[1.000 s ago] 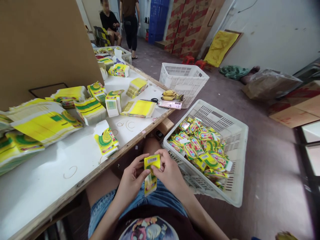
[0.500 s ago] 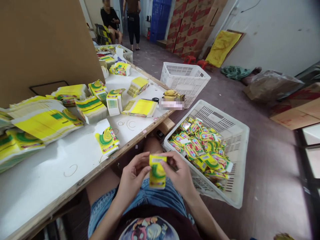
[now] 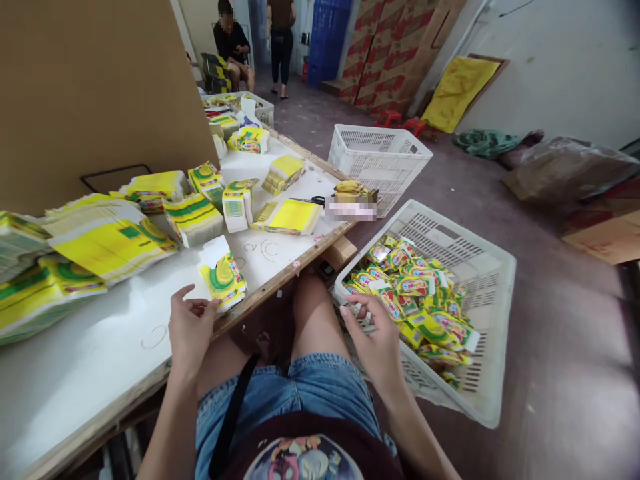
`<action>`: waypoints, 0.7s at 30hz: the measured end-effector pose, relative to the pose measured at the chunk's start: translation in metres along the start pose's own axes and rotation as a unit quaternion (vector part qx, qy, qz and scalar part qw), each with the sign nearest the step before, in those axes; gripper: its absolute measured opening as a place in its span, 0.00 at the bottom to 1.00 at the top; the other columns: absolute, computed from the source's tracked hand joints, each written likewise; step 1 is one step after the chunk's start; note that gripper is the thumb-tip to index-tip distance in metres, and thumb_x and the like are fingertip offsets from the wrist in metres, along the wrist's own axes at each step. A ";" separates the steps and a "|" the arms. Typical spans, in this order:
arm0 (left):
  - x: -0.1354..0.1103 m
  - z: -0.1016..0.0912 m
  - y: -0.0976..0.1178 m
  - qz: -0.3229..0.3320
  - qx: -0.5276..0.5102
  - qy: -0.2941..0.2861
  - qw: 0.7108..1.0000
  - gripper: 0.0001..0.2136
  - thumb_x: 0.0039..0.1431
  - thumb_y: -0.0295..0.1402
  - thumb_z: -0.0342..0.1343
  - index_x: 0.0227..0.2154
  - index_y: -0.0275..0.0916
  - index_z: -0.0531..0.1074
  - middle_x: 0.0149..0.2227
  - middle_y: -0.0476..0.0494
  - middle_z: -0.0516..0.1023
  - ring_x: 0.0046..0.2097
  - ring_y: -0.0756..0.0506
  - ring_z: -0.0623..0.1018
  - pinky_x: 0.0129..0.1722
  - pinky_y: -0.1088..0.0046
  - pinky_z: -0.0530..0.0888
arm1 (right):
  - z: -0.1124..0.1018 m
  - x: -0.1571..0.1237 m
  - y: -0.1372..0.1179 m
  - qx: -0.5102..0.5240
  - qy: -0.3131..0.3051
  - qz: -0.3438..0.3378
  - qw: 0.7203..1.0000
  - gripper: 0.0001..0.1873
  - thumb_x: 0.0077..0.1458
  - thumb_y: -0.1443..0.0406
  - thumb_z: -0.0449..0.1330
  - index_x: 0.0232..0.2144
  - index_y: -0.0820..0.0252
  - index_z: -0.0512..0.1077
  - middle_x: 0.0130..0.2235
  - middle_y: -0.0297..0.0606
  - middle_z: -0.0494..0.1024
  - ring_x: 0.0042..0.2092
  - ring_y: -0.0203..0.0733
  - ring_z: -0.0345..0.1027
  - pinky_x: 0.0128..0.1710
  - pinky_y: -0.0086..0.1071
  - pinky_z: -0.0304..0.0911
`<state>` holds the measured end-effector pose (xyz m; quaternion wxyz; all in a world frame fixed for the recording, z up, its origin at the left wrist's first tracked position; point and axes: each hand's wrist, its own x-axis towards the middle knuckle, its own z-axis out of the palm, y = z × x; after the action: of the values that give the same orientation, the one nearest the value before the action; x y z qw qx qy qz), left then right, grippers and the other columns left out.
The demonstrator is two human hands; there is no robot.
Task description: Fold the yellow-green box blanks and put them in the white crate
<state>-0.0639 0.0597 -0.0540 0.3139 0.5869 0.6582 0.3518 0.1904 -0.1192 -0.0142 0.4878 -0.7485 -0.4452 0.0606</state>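
Note:
My left hand (image 3: 193, 328) is over the table edge, fingers apart. Its fingertips reach the near-left corner of a small stack of flat yellow-green cartons (image 3: 223, 277) with white flaps. Whether they touch it I cannot tell for sure. Over my lap, beside the near rim of a white plastic crate (image 3: 503, 320), my right hand (image 3: 377, 343) is open, its thumb and fingers spread with nothing between them. Inside that crate lies a heap of small yellow-green cartons (image 3: 420, 287), some with white flaps showing.
Stacks of flat cartons (image 3: 110, 240) cover the table's (image 3: 100, 380) left and back. Scissors (image 3: 318, 200) and bananas (image 3: 350, 189) lie near its far corner. Another white crate (image 3: 380, 157) stands beyond. Two people are in the background, one seated, one standing.
The small carton that was between both hands is out of them. My left hand has moved left to the carton stack; my right hand has opened and shifted right beside the crate.

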 end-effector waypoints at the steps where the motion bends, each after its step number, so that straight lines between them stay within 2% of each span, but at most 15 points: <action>1: -0.001 0.000 0.000 -0.004 -0.001 -0.003 1.000 0.36 0.48 0.44 0.62 0.59 0.36 0.61 0.31 0.48 0.75 0.30 0.43 0.76 0.29 0.68 0.72 | 0.002 0.000 -0.001 0.009 -0.008 0.004 1.000 0.06 0.60 0.64 0.59 0.40 0.57 0.73 0.37 0.37 0.75 0.34 0.41 0.64 0.40 0.36 0.63; 5: -0.001 -0.002 0.003 -0.009 -0.023 -0.019 1.000 0.36 0.46 0.47 0.64 0.56 0.34 0.64 0.28 0.49 0.75 0.30 0.43 0.76 0.29 0.69 0.71 | 0.005 0.002 -0.002 0.023 -0.014 0.015 1.000 0.07 0.60 0.63 0.59 0.41 0.57 0.74 0.37 0.37 0.77 0.35 0.41 0.65 0.41 0.36 0.64; 10: -0.002 -0.008 0.008 -0.033 -0.178 -0.041 0.983 0.26 0.43 0.43 0.67 0.45 0.35 0.74 0.27 0.51 0.76 0.29 0.48 0.74 0.30 0.73 0.71 | 0.008 -0.003 -0.003 0.038 -0.038 0.047 0.997 0.08 0.62 0.62 0.59 0.41 0.57 0.75 0.36 0.37 0.78 0.35 0.42 0.69 0.39 0.35 0.65; 13: -0.019 -0.008 0.024 -0.035 -0.237 -0.059 0.969 0.21 0.43 0.42 0.68 0.39 0.35 0.76 0.27 0.51 0.77 0.28 0.49 0.73 0.32 0.73 0.72 | 0.014 -0.006 -0.011 0.049 -0.047 0.026 0.997 0.07 0.63 0.63 0.57 0.41 0.57 0.74 0.37 0.38 0.79 0.37 0.43 0.71 0.39 0.36 0.66; 15: -0.039 -0.004 0.038 -0.028 -0.274 -0.104 0.956 0.18 0.44 0.41 0.68 0.36 0.36 0.77 0.28 0.49 0.78 0.29 0.48 0.74 0.33 0.71 0.73 | 0.018 -0.006 -0.019 0.051 -0.064 -0.032 0.996 0.10 0.64 0.64 0.57 0.47 0.56 0.73 0.46 0.42 0.79 0.45 0.46 0.72 0.45 0.39 0.66; 16: -0.050 -0.001 0.044 -0.019 -0.284 -0.148 0.947 0.16 0.46 0.41 0.68 0.36 0.36 0.78 0.29 0.47 0.79 0.30 0.46 0.75 0.34 0.70 0.74 | 0.020 -0.007 -0.024 0.047 -0.079 -0.065 0.994 0.14 0.63 0.65 0.57 0.51 0.56 0.71 0.53 0.44 0.76 0.52 0.48 0.70 0.49 0.41 0.65; 18: -0.072 0.007 0.055 0.043 -0.256 -0.238 0.936 0.13 0.51 0.39 0.66 0.36 0.36 0.79 0.30 0.46 0.78 0.32 0.46 0.75 0.34 0.70 0.72 | 0.023 -0.007 -0.032 0.039 -0.119 -0.112 0.986 0.24 0.62 0.66 0.58 0.60 0.54 0.64 0.62 0.45 0.68 0.61 0.51 0.62 0.57 0.44 0.60; 19: -0.081 0.010 0.058 0.081 -0.238 -0.263 0.931 0.11 0.54 0.38 0.64 0.36 0.37 0.79 0.29 0.46 0.76 0.31 0.47 0.73 0.33 0.72 0.71 | 0.024 -0.008 -0.034 0.039 -0.137 -0.117 0.983 0.27 0.62 0.67 0.59 0.62 0.54 0.61 0.63 0.45 0.67 0.61 0.51 0.61 0.58 0.45 0.60; 21: -0.094 0.016 0.062 0.136 -0.206 -0.295 0.923 0.08 0.60 0.36 0.59 0.37 0.37 0.79 0.28 0.47 0.72 0.30 0.48 0.70 0.30 0.74 0.67 | 0.026 -0.011 -0.036 0.055 -0.160 -0.097 0.981 0.27 0.61 0.67 0.59 0.62 0.53 0.61 0.57 0.44 0.72 0.53 0.48 0.68 0.54 0.43 0.63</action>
<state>-0.0060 -0.0285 -0.0114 0.5575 0.6700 0.3627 0.3298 0.1483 -0.1046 -0.0028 0.4542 -0.6548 -0.5836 0.1563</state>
